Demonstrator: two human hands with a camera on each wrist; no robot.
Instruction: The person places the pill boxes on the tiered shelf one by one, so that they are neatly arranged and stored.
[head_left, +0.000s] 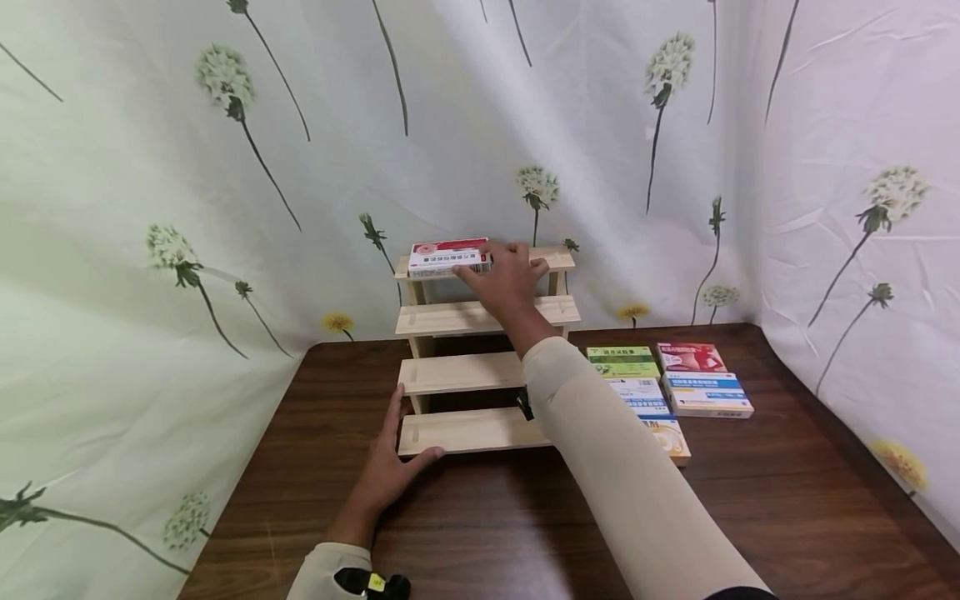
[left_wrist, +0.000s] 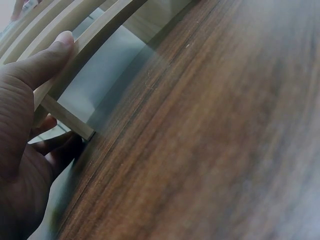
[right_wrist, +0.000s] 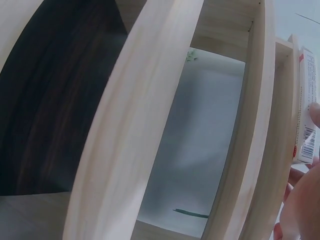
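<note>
A stepped wooden shelf point(head_left: 472, 372) with several tiers stands against the back cloth. At the left end of its top tier lies a red-and-white medicine box point(head_left: 442, 259). My right hand point(head_left: 510, 279) pinches this box by its right end, thumb at the front and fingers over the top. In the right wrist view, the white side of the box point(right_wrist: 306, 107) shows along the top tier, barcode near the fingers. Low on the left, my left hand point(head_left: 387, 468) grips the end of the bottom tier. The left wrist view shows its thumb point(left_wrist: 57, 50) over the tier's front edge.
Right of the shelf, several medicine boxes lie on the dark wood table point(head_left: 480, 517): a green one point(head_left: 626, 360), a red one point(head_left: 690, 357), a blue-and-white one point(head_left: 707, 392) and others partly behind my right sleeve. A dandelion-print cloth point(head_left: 450, 150) hangs close behind.
</note>
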